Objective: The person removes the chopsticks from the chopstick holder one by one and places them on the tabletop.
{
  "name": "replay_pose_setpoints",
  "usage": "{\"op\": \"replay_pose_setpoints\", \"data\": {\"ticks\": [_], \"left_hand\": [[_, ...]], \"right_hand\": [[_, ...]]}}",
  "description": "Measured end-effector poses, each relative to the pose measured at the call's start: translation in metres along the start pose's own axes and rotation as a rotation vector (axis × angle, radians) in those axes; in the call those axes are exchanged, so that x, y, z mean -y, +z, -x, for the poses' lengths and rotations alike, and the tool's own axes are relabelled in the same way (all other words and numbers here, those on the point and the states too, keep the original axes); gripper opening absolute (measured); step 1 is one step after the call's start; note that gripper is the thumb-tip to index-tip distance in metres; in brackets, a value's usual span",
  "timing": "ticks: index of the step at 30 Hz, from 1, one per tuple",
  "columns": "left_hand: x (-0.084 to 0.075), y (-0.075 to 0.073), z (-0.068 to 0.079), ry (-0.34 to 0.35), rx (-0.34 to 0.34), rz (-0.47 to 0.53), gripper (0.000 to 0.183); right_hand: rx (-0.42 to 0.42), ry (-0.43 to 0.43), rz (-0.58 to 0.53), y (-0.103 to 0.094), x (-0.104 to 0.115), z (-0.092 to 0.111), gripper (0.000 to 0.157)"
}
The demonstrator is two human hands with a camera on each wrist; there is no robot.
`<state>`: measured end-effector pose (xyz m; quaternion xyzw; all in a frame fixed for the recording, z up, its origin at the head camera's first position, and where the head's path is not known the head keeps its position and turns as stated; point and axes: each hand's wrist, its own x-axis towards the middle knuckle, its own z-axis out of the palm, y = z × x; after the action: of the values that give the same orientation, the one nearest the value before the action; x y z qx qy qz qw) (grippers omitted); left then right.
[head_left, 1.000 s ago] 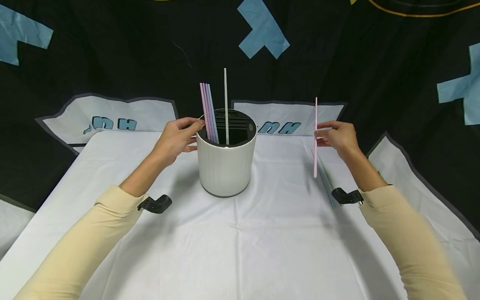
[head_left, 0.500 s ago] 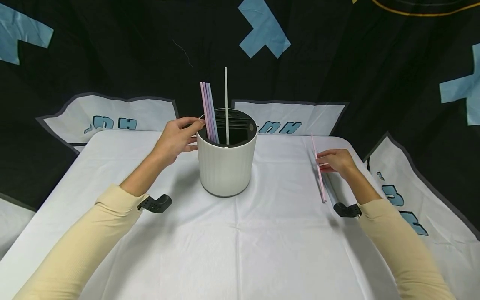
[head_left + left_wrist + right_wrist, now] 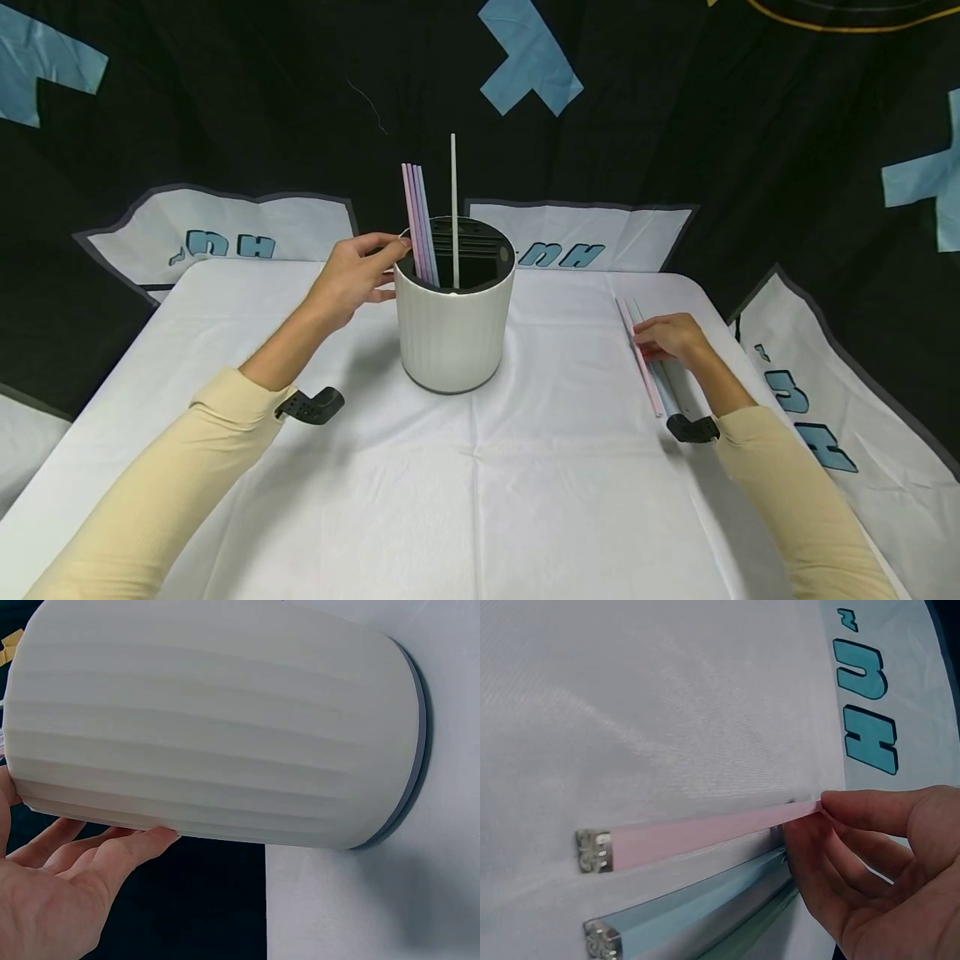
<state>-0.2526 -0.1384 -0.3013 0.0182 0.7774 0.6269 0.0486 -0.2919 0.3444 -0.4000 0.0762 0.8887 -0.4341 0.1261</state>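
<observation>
A white ribbed utensil holder (image 3: 452, 343) with a dark slotted top stands upright on the table. My left hand (image 3: 351, 279) grips its left rim, thumb on top and fingers along the outer wall. Several pink, purple and bluish chopsticks (image 3: 417, 212) lean together inside its left part; one pale chopstick (image 3: 454, 200) stands apart. My right hand (image 3: 670, 337) pinches a pink chopstick (image 3: 697, 836) between thumb and fingers, low over the table at right. Close beside it lie a blue chopstick (image 3: 697, 896) and a green one (image 3: 750, 926), both partly hidden by the hand in the right wrist view.
A white cloth (image 3: 480, 500) covers the table. Behind it hangs a black backdrop (image 3: 300, 100) with blue tape (image 3: 531, 58) on it. Lettered white cloth flaps (image 3: 570, 242) edge the back and right sides. Each wrist wears a black strap mount (image 3: 311, 407).
My right hand has lowered toward the table with the pink chopstick, which has gone from upright to lying nearly flat beside the others. The left hand has stayed on the holder.
</observation>
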Motion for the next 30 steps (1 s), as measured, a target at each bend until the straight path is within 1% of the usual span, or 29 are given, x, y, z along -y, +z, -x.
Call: {"op": "replay_pose_setpoints", "data": {"ticks": [4,9,12,14,16,18,21,23,27,30], "left_hand": [[0.0,-0.001,0.0,-0.005,0.002,-0.009,0.055],[0.0,-0.001,0.001,-0.004,0.002,-0.009,0.055],[0.0,-0.001,0.001,-0.004,0.0,-0.01,0.055],[-0.001,-0.001,0.0,-0.004,0.002,-0.013,0.055],[-0.001,-0.001,0.0,-0.006,0.002,-0.014,0.055],[-0.001,-0.001,0.001,-0.007,0.001,-0.014,0.055],[-0.001,-0.001,0.001,-0.01,-0.001,-0.012,0.055],[-0.001,-0.001,0.001,-0.011,-0.001,-0.009,0.055],[-0.001,0.0,0.001,-0.012,0.0,-0.007,0.055],[0.0,0.002,0.001,-0.01,-0.007,-0.004,0.054]], "right_hand": [[0.001,-0.002,0.022,0.002,-0.001,-0.001,0.04],[-0.021,0.002,0.045,0.002,0.001,0.0,0.037],[-0.039,-0.006,0.076,0.0,0.007,0.002,0.038],[-0.037,-0.018,0.094,-0.002,0.017,0.005,0.039],[-0.029,-0.035,0.108,-0.005,0.032,0.008,0.041],[-0.019,-0.059,0.099,-0.007,0.053,0.015,0.043],[-0.018,-0.12,0.071,-0.008,0.094,0.029,0.043],[-0.025,-0.167,0.045,-0.004,0.123,0.042,0.042],[-0.03,-0.262,0.017,0.012,0.177,0.065,0.039],[-0.017,-0.314,-0.018,0.032,0.207,0.075,0.036]]}}
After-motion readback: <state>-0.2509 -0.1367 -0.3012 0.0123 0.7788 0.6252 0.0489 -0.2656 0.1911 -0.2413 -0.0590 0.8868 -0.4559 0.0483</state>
